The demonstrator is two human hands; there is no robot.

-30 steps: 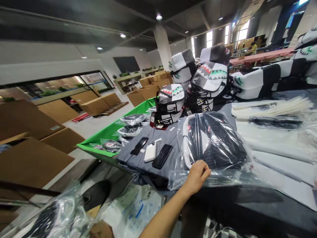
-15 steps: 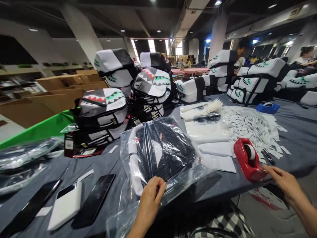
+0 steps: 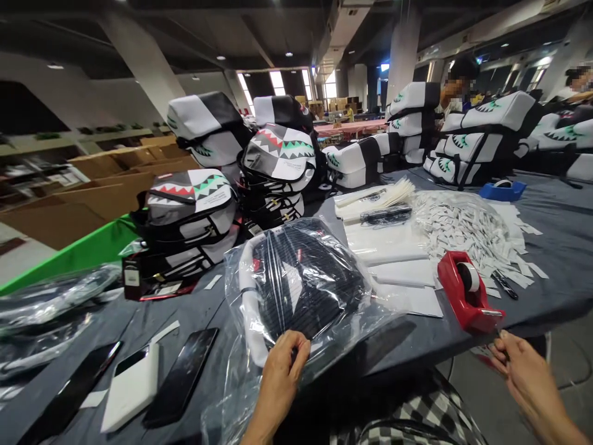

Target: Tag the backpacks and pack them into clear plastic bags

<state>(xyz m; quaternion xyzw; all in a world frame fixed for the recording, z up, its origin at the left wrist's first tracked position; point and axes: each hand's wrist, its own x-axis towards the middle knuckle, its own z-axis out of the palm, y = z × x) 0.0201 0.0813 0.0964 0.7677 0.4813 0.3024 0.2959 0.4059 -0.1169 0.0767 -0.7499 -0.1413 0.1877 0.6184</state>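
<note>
The person's left hand [image 3: 278,384] is pinching the near edge of a clear plastic bag [image 3: 236,290], its fingers closed firmly on the film. Inside that bag, a black-and-white striped fabric backpack [image 3: 306,281] is lying flat on a long grey cloth-covered table [image 3: 556,272], directly in front of the person, and the pinch seems to be steadying the loose plastic around it.

The right hand [image 3: 525,383] is blurred and is hovering just off the table's near edge, close below a bright red tape dispenser [image 3: 466,290]. I cannot tell whether its thumb and fingers are closed on anything thin or are simply parted. The dispenser is standing close to that edge, apparently placed there so this hand can get to it easily.

Behind it, a loose heap of small white paper tags [image 3: 467,235] is spreading across the cloth, and a blue tape dispenser [image 3: 503,191] is sitting farther along. To the left, 2 black smartphones [image 3: 180,377] and 1 white power bank [image 3: 130,388] are lying beside the bag, seemingly kept off to one side. Beyond them, 2 stacks of grey backpacks with shark-teeth prints [image 3: 185,210] are rising near the table's far edge, while a co-worker [image 3: 451,105] is standing well behind the white-and-black bags.
</note>
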